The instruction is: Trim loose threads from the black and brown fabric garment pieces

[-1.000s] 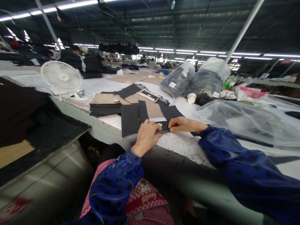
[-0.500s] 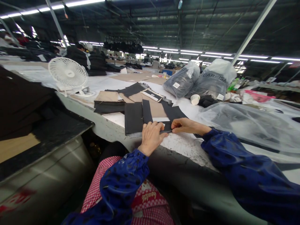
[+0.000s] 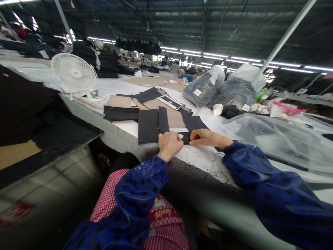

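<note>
A dark fabric piece (image 3: pixel 185 138) lies at the table's near edge, with a white strip and a small white mark by its front. My left hand (image 3: pixel 170 143) is closed, its fingers gripping the front edge of that piece. To its right, my right hand (image 3: pixel 208 138) pinches the same piece at its right corner. Beneath and behind it are a beige fabric panel (image 3: pixel 175 118) and a dark folded fabric piece (image 3: pixel 148 126). The fingertips of both hands are partly hidden.
Further back lies a pile of dark and beige pieces (image 3: pixel 118 101). A white fan (image 3: pixel 75 73) stands at left. Plastic-bagged garments (image 3: pixel 204 86), a white cup (image 3: pixel 218 109) and clear plastic sheeting (image 3: pixel 275 139) lie to the right. Dark cloth (image 3: pixel 23 104) is heaped at far left.
My left hand's fingers have drawn together and curled, uncovering more of the white mark. My right hand keeps its pinch near the corner. The view has shifted slightly.
</note>
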Available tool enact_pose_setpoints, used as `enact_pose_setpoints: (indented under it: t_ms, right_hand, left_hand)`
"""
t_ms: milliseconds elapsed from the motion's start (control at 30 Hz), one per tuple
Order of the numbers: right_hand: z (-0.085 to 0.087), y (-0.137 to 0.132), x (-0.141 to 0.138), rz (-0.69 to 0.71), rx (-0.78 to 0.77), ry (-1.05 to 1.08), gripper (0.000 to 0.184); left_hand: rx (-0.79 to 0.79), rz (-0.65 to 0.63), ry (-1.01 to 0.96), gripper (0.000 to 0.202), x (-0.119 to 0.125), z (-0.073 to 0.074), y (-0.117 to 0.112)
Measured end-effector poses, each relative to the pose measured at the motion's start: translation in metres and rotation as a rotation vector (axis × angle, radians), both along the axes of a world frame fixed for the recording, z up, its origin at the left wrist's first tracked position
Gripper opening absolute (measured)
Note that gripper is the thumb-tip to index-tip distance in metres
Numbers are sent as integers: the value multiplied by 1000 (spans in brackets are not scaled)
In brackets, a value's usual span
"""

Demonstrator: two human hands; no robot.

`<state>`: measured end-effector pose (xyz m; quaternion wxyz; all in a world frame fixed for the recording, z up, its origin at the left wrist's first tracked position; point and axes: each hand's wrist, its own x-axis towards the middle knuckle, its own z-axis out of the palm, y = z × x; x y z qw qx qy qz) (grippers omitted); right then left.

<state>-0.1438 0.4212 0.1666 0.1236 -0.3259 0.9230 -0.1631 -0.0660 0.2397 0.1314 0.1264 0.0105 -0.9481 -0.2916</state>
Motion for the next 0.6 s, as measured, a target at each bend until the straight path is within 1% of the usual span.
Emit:
enact_pose_setpoints:
  t_ms: [133,267,333,367,433,500,533,600]
  right_hand:
    - [2,-13,4,-77,115,94,40]
    - [14,-32,12,-145,281,106,44]
    - [21,-42,15,-147,367,178,40]
    - [23,-46,16,-123,394,228,35]
    - [27,-51,17,8,380,255,20]
    - [27,-51,15,192,294,139,9]
    - [25,-50,13,259,236,56,8]
    - [21,-44,9,305,116,-64,14]
  left_hand:
    - [-20,6,19,20,-1,-3,0]
    - [-37,-3,32,20,-1,-5,0]
    - [-44,-33,19,19,-1,-3,-1]
    - [-48,-54,8,19,-1,-1,-2]
    - [-55,-104,-12,19,1,3,-6]
    - [-62,-163,-20,17,5,8,-13]
    - [-64,-197,-16,15,9,9,-18]
    - [-70,-245,34,18,18,8,-26]
